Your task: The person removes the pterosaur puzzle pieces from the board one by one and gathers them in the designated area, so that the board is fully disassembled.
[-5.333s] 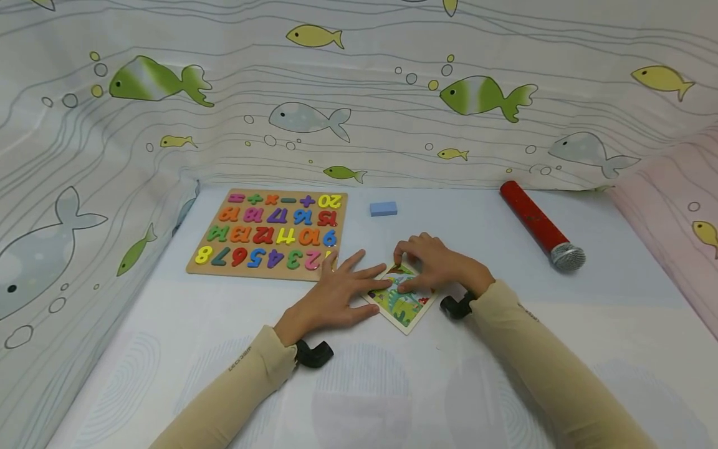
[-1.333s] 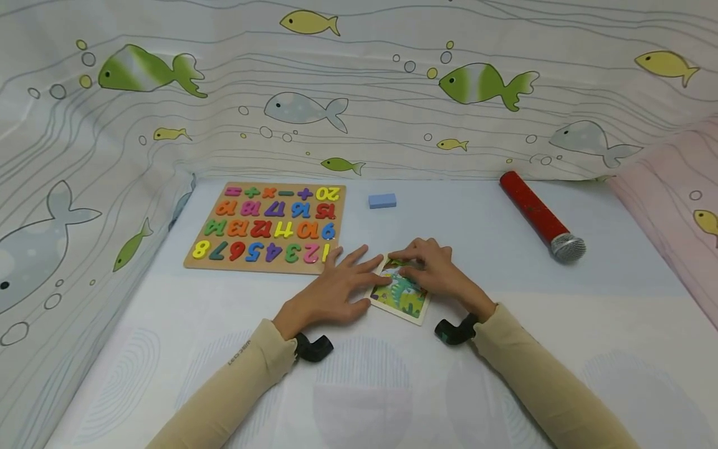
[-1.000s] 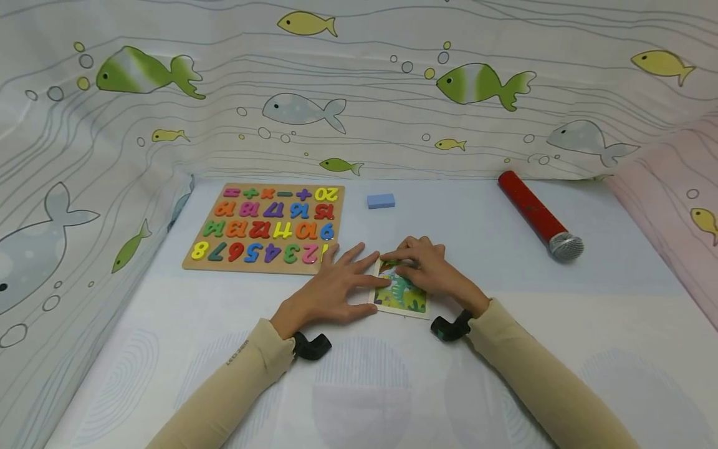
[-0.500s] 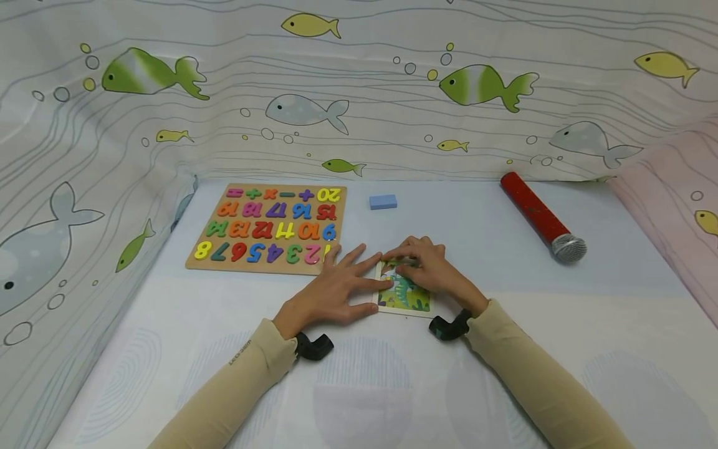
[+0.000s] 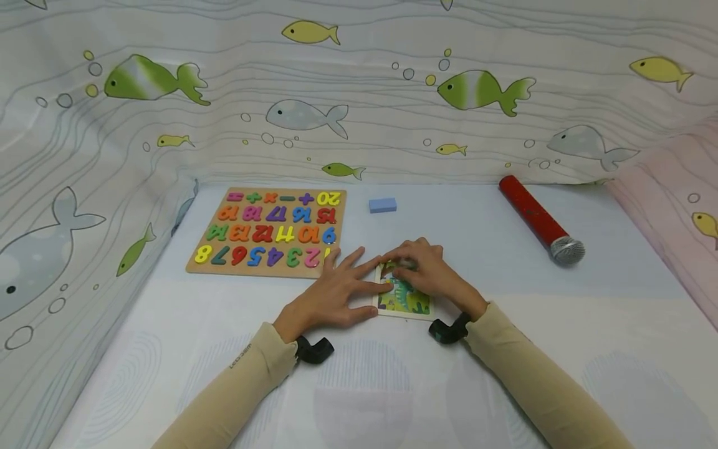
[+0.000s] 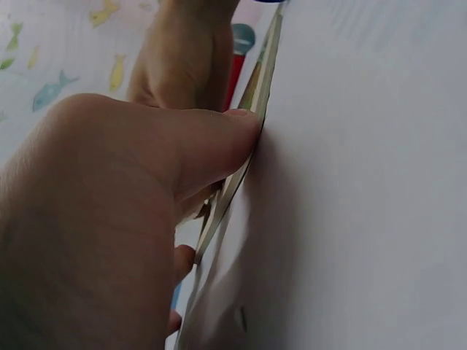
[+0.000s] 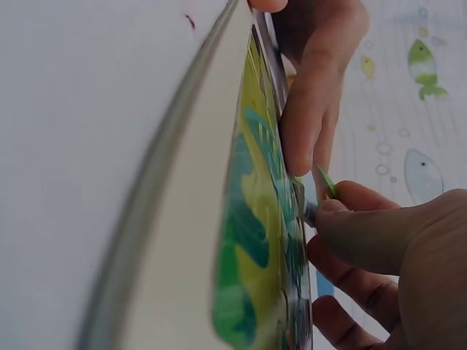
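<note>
A small square picture puzzle with a pale wooden border and a teal dinosaur picture lies on the table between the hands. My left hand is spread at its left side, with the thumb at the border and one finger reaching over the picture. My right hand is over the far part of the puzzle. Its thumb and index finger pinch a small puzzle piece, which stands tilted up from the picture in the right wrist view. The right hand's fingers hide the puzzle's far right part.
A wooden number board with coloured numerals lies at the back left, close to the left fingertips. Behind the puzzle is a blue block. A red microphone lies at the back right. A fish-patterned cloth stands behind the table.
The puzzle has turned from corner-forward to nearly square-on since the earliest frame. Over the last half second the piece under the right fingers has tilted up; the left hand has stayed in place.
</note>
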A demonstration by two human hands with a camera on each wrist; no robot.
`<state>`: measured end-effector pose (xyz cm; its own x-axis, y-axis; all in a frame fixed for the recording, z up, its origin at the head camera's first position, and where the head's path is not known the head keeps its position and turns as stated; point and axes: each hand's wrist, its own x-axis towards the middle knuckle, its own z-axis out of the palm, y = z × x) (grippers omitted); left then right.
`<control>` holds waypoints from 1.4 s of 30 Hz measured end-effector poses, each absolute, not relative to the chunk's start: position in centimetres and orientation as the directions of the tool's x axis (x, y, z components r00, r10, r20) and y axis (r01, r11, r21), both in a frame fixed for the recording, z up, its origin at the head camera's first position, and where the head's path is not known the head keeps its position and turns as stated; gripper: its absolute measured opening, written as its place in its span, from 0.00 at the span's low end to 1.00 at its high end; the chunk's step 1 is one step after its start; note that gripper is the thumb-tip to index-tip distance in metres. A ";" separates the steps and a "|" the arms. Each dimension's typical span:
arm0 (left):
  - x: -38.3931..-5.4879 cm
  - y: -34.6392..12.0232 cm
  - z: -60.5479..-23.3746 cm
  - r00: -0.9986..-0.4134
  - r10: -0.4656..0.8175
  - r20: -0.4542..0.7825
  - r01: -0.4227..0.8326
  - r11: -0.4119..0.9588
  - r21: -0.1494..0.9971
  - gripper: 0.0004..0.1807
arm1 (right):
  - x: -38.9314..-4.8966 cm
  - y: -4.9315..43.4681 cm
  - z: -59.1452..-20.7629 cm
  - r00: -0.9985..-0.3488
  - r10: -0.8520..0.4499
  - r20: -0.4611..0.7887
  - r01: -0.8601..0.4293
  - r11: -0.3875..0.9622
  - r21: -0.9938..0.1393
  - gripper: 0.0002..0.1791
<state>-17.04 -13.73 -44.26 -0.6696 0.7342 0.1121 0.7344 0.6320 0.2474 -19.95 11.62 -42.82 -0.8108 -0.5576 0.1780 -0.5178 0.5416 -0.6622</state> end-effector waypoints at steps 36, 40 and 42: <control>-16.4 -13.7 -44.6 -0.696 0.707 0.125 0.704 0.637 0.313 0.26 | -28.6 17.7 -42.6 -0.946 -0.325 -0.012 -0.209 0.634 -0.745 0.14; -16.4 -13.6 -44.7 -0.694 0.709 0.128 0.705 0.633 0.319 0.26 | -29.3 17.8 -43.1 -0.950 -0.313 -0.014 -0.208 0.662 -0.720 0.14; -16.4 -13.7 -44.7 -0.693 0.709 0.130 0.707 0.633 0.314 0.26 | -29.5 17.8 -43.3 -0.950 -0.313 -0.008 -0.215 0.670 -0.711 0.14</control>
<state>-16.44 -13.66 -44.73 -0.6928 0.7093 0.1303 0.7073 0.6331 0.3144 -29.53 17.79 -43.28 -0.9497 -0.3131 -0.0085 -0.2145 0.6699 -0.7108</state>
